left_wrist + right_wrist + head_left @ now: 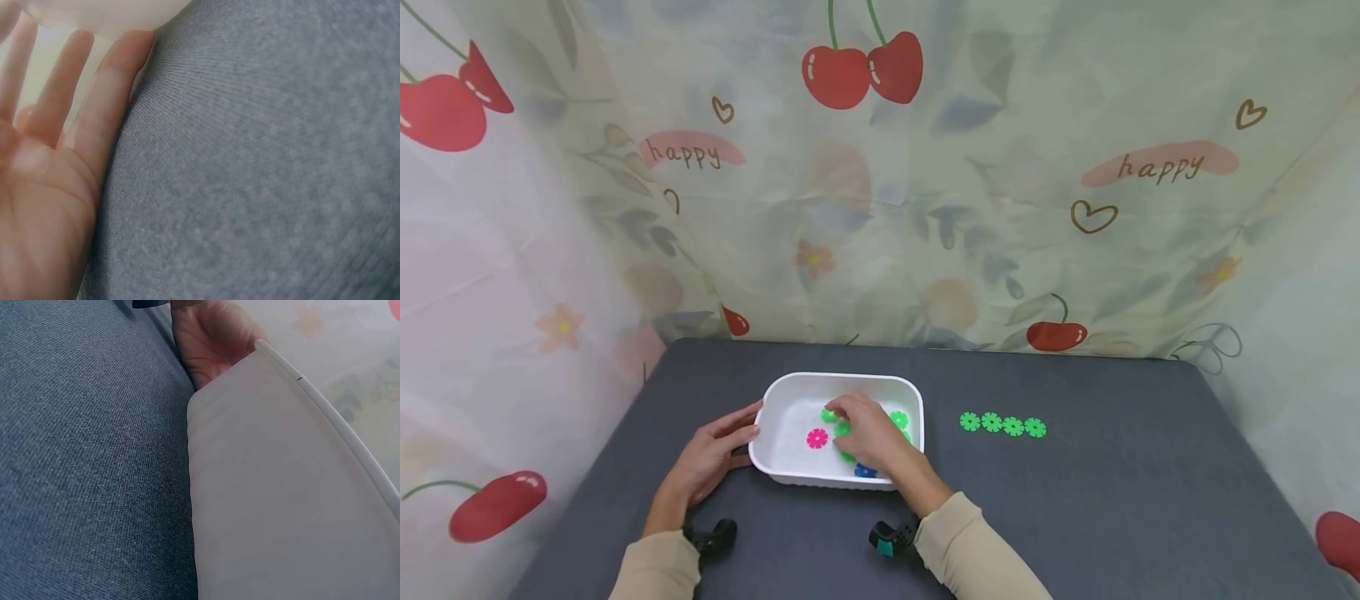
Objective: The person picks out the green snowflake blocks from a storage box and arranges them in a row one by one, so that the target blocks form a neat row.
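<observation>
The head view looks forward and down over the desk point(1120, 500). Low, close wrist views share its white tray point(790, 417).

Shows white tub point(275, 487) filling lower right, left hand point(215, 337) at its upper end, blue-grey surface point(94, 456) left, patterned cloth point(350, 359) upper right.

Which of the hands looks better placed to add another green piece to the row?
Probably the right hand: it reaches inside the white tray, among the green pieces, and is nearer the row on the table. The left hand touches the tray's left end.
</observation>
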### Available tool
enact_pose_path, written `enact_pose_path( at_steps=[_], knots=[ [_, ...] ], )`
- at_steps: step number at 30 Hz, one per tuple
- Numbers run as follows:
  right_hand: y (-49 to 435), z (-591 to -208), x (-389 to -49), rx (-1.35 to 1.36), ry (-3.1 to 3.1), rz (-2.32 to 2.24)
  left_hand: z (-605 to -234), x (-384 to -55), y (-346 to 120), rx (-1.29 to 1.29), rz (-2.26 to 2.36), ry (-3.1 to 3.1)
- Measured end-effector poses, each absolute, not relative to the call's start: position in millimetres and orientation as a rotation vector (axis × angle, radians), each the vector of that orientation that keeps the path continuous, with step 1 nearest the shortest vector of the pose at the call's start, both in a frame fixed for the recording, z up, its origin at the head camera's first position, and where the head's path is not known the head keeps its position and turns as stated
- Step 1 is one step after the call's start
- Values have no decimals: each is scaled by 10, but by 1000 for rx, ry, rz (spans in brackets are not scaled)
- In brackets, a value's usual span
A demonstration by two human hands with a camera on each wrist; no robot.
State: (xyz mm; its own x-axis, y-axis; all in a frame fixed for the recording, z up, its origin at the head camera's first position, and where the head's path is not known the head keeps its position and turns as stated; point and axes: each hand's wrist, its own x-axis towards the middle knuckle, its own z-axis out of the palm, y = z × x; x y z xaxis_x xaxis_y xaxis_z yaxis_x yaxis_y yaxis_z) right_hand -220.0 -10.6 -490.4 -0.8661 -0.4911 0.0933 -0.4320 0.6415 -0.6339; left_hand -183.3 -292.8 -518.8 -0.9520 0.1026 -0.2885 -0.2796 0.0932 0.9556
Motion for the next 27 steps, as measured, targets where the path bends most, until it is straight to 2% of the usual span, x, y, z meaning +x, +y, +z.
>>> enact_pose_path(
  at_steps=[13, 27],
  knots=[
    [-123, -4910, -2189, -721, 2760, -959, -5191, -1833, -2935, -178, 1935, 2092],
    [-104, -4935, -2192, -805, 2748, -1046, -5202, -1830, -2938, -174, 1948, 2081]
  ],
)
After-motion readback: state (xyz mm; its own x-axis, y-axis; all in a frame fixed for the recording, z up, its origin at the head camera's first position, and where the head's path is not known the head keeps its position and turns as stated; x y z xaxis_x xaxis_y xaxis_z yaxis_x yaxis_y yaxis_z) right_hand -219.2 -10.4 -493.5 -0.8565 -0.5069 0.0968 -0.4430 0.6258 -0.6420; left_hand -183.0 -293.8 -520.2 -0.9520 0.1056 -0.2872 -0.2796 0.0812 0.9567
